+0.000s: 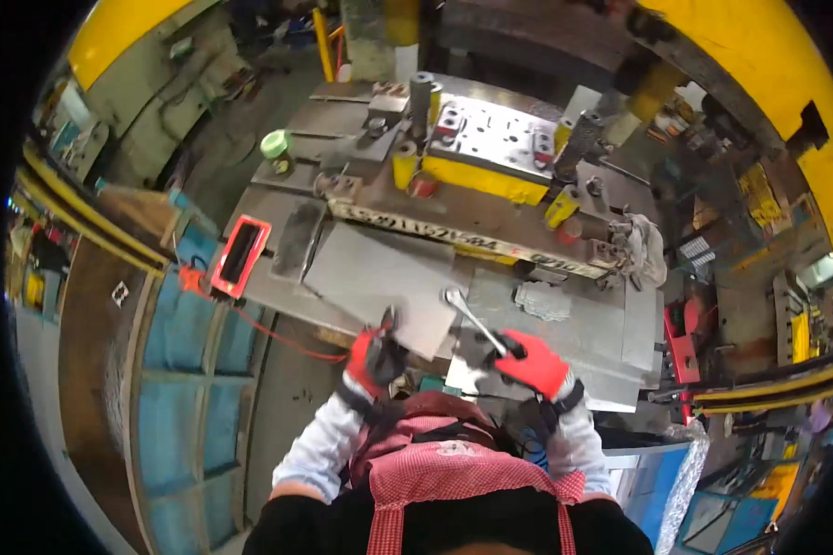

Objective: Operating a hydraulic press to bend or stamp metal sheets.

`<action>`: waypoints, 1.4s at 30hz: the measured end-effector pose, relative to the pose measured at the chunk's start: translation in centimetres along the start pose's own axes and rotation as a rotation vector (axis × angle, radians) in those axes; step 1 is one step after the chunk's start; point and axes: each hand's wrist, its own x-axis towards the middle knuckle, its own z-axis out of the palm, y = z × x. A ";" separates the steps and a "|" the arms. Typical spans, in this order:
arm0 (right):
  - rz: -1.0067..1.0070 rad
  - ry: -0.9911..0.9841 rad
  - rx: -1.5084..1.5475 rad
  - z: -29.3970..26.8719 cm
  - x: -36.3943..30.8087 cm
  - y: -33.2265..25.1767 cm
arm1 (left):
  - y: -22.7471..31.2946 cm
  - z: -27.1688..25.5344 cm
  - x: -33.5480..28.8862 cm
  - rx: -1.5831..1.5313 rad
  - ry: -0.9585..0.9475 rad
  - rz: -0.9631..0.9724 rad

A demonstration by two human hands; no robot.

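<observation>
as i watch, the right hand grips a silver wrench, its head by the grey sheet; the left hand is at that sheet's near edge, pinching or not i can't tell

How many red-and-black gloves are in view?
2: one on the left hand, by the near edge of the grey sheet; one on the right hand, gripping the silver wrench. Others may be hidden.
</observation>
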 end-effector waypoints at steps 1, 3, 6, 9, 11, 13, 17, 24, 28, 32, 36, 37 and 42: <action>0.009 -0.033 0.036 -0.3 -1.4 1.3 | 3.8 0.2 0.0 0.244 0.046 0.287; -0.001 -0.023 0.095 -0.2 -4.8 0.4 | 3.0 -0.7 -0.4 0.563 -0.147 0.382; 0.012 0.049 0.200 0.0 -7.3 -0.3 | 7.9 0.3 5.8 0.486 -0.221 0.558; 0.006 0.163 0.294 -0.1 -7.6 -1.5 | 9.5 2.3 12.8 -0.341 -0.427 0.066; -0.010 0.202 0.377 0.1 -6.5 -3.0 | 7.5 2.2 17.9 0.067 -0.448 0.627; -0.017 0.220 0.424 0.1 -4.8 -4.0 | 7.8 3.0 21.4 0.147 -0.434 0.800; -0.086 0.168 0.491 -0.8 -1.7 -5.6 | 4.0 2.8 26.1 0.217 -0.597 0.470; -0.065 0.186 0.575 -3.9 0.3 -5.5 | 4.6 5.3 22.2 -1.086 -0.421 -0.405; -0.088 0.145 0.484 -4.7 0.7 -5.2 | 5.1 7.1 17.9 -1.256 -0.468 -0.465; -0.150 0.119 0.447 -5.3 1.2 -4.0 | 6.2 10.4 17.5 -1.263 -0.183 -0.426; -0.076 0.089 0.562 -4.7 0.2 -6.5 | 6.2 10.9 18.0 -1.299 -0.132 -0.405; -0.068 0.117 0.527 -4.8 0.0 -6.6 | 6.6 11.0 17.9 -1.264 -0.115 -0.372; -0.042 0.275 0.468 -4.0 -1.3 -6.2 | 4.8 11.6 18.9 -1.315 -0.184 -0.354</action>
